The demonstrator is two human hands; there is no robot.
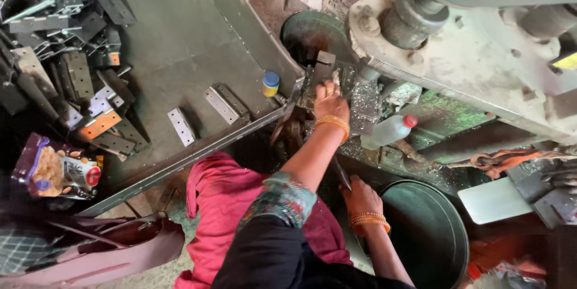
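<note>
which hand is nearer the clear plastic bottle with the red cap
Left. The left hand is just beside the bottle, at the machine; the right hand is lower, by the round pan.

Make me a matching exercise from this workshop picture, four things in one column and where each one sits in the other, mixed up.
Things:
1. pile of grey metal hinges
2. clear plastic bottle with red cap
3. purple snack packet
4. round dark metal tub

Places:
A. beside the right hand
B. lower left edge of the grey metal tray
C. tray's upper left corner
D. just right of the left hand, under the machine

Pairs: 1-C, 2-D, 3-B, 4-A
</note>
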